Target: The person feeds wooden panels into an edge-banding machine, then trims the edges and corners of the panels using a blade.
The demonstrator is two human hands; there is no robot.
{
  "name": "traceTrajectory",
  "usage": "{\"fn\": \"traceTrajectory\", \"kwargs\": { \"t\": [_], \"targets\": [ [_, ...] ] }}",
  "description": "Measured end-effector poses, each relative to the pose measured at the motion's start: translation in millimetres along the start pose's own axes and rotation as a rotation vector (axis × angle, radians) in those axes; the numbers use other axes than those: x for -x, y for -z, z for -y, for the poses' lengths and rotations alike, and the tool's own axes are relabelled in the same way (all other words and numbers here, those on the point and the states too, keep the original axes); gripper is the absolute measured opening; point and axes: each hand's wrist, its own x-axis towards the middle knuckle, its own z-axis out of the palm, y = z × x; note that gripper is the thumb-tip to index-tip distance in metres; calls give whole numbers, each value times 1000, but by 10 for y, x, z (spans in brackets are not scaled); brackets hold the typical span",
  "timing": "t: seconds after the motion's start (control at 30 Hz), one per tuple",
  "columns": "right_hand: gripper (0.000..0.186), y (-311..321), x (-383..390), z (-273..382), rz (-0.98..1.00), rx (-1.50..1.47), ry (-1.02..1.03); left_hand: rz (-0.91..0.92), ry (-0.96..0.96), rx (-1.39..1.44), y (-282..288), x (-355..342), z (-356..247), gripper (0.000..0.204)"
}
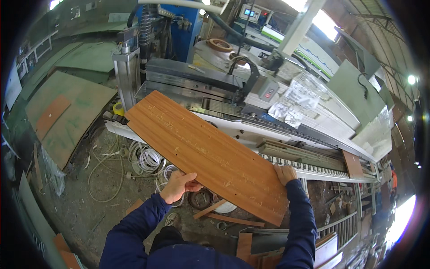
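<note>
A long brown wood-grain board (210,154) slants across the middle of the head view, from upper left to lower right. Small dark holes and pale scuffs mark its face. My left hand (178,186) grips the near long edge, thumb on top and the other fingers partly hidden beneath. At the right part of the far edge, my right hand (285,174) is closed round the board. The board's far left end overlaps the metal bed of a machine (192,74); whether it touches the bed I cannot tell.
Coiled white edging strip (148,157) lies on the floor at left, beside wood scraps. Large greenish panels (71,112) lie far left. A roller rail (309,169) runs along the machine's right side. A control box (268,88) stands above it. Offcuts (255,260) are stacked near my right arm.
</note>
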Motion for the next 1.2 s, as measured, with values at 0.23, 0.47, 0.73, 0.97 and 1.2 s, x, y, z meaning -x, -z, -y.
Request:
{"fn": "traceTrajectory", "kwargs": {
  "t": [0.23, 0.47, 0.73, 0.97, 1.2],
  "targets": [
    [50, -144, -931, 157, 5, 218, 147, -66, -74, 39, 19, -383, -242, 27],
    [25, -11, -1951, 1328, -75, -145, 631, -170, 0, 41, 36, -494, -167, 29],
    [43, -521, -3771, 2726, -245, -213, 622, -79, 199, 0, 224, -480, -109, 30],
    [36, -978, -4541, 3029, -344, 150, 385, -7, 91, -694, 488, -182, -983, 25],
    [12, -470, -3870, 3454, -144, 319, 446, 239, -752, -1576, 1329, -481, -1874, 58]
  ]
}}
